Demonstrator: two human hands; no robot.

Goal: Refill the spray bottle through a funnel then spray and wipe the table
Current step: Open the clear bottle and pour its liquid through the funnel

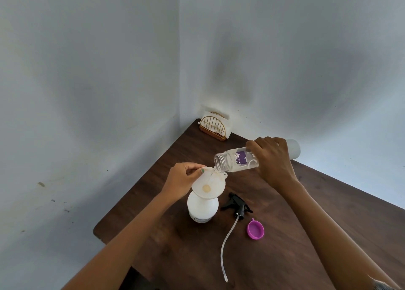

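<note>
A white spray bottle [202, 208] stands upright on the dark wooden table [285, 235] with a white funnel [209, 183] seated in its neck. My left hand [183, 181] pinches the funnel's far left rim. My right hand [272, 160] grips a clear water bottle [234, 160] with a purple label, tipped almost flat, its open mouth over the funnel's rim. A thin stream of liquid runs from it into the funnel. The black trigger sprayer head [237, 205] with its long clear tube lies on the table right of the spray bottle.
A purple cap [255, 230] lies open side up right of the sprayer tube. A gold wire napkin holder [213, 126] with white napkins stands in the table's far corner against the pale walls. The table's left edge runs close beside the spray bottle.
</note>
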